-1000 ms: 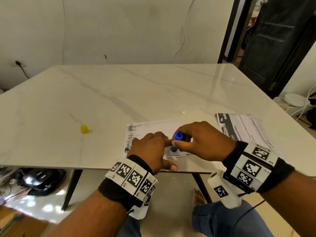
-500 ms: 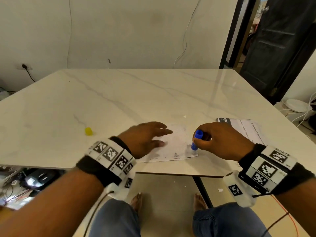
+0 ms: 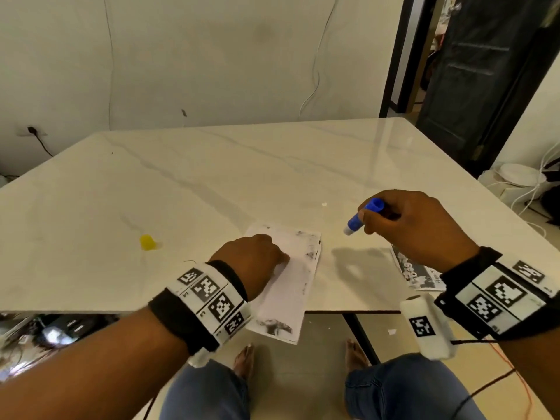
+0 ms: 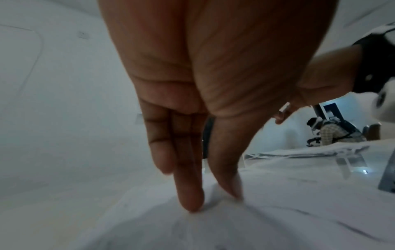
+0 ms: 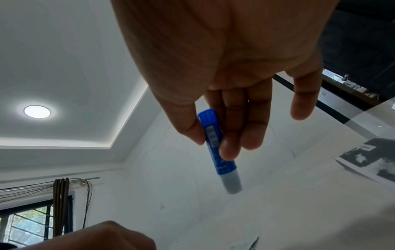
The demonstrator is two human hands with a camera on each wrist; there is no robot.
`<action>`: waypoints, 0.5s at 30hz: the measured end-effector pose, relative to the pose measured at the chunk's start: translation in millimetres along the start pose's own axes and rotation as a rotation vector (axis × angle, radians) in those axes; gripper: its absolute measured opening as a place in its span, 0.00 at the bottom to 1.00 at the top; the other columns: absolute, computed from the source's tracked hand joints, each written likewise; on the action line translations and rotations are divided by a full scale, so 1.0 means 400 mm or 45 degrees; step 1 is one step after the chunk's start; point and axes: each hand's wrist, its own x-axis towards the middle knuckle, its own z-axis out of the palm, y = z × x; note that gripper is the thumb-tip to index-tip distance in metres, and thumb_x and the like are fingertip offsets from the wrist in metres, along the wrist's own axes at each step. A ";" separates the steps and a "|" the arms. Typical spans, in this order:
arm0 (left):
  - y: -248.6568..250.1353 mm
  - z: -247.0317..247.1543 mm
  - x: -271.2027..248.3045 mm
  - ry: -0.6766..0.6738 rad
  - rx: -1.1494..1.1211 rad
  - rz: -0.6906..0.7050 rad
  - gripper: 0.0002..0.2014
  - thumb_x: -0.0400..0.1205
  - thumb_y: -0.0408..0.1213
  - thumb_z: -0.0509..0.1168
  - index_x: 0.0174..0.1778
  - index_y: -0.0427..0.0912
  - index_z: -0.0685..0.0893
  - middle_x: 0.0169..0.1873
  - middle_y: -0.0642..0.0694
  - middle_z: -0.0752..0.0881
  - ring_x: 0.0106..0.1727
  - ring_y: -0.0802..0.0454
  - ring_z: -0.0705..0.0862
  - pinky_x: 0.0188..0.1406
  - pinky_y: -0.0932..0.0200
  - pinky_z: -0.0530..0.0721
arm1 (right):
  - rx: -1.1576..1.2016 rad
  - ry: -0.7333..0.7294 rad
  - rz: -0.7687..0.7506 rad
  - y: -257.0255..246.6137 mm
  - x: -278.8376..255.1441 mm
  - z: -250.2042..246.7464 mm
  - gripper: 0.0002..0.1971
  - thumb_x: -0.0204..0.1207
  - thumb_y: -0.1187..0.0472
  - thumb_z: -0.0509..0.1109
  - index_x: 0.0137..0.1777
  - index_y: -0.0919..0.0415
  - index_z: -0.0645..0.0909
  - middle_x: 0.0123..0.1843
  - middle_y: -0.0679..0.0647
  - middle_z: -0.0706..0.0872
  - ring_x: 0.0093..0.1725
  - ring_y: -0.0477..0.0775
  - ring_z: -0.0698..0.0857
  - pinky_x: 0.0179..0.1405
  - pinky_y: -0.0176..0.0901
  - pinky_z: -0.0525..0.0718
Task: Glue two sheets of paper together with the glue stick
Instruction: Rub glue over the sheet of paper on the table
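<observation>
A blue glue stick (image 3: pixel 362 216), uncapped and tilted tip-down, hangs above the marble table (image 3: pixel 212 183), pinched between thumb and fingers of the right hand (image 3: pixel 412 225). To its left, the left hand (image 3: pixel 251 265) presses straight fingertips (image 4: pixel 190 201) and thumb onto a paper slip (image 3: pixel 291 286) whose near end overhangs the table's near edge. Gluing looks under way; joining the slip and recapping seem left, the yellow cap (image 3: pixel 147 242) lying well apart at left. Any glue film is too faint to see, and the right wrist hides part of a printed sheet (image 3: pixel 418 272).

Black wristbands (image 3: pixel 181 322), checkered marker tags, blue jeans (image 3: pixel 403 389)
</observation>
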 end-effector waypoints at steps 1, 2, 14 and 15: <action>0.010 -0.005 0.002 0.007 -0.023 -0.021 0.27 0.86 0.41 0.65 0.82 0.58 0.69 0.68 0.45 0.78 0.67 0.44 0.81 0.63 0.48 0.83 | -0.001 -0.030 0.003 0.000 0.000 0.003 0.07 0.79 0.47 0.68 0.50 0.46 0.86 0.39 0.47 0.91 0.37 0.50 0.87 0.42 0.47 0.84; 0.014 -0.011 0.004 0.012 -0.054 -0.041 0.29 0.84 0.44 0.67 0.82 0.58 0.68 0.70 0.46 0.77 0.69 0.45 0.80 0.65 0.47 0.82 | -0.004 -0.073 -0.007 -0.002 -0.001 0.006 0.07 0.79 0.47 0.69 0.50 0.45 0.86 0.38 0.46 0.91 0.39 0.50 0.88 0.43 0.47 0.85; 0.003 -0.011 0.029 -0.187 -0.065 -0.059 0.53 0.66 0.71 0.71 0.86 0.62 0.58 0.78 0.48 0.69 0.74 0.47 0.73 0.69 0.47 0.79 | -0.181 -0.533 -0.211 -0.093 0.005 0.102 0.11 0.77 0.47 0.70 0.48 0.53 0.88 0.40 0.50 0.90 0.42 0.53 0.88 0.47 0.51 0.87; 0.009 -0.009 0.031 -0.170 -0.049 -0.067 0.53 0.66 0.72 0.71 0.86 0.61 0.58 0.75 0.48 0.71 0.72 0.46 0.74 0.67 0.47 0.80 | -0.221 -0.538 -0.210 -0.092 0.016 0.107 0.12 0.77 0.46 0.70 0.48 0.53 0.88 0.40 0.50 0.90 0.41 0.53 0.87 0.46 0.50 0.86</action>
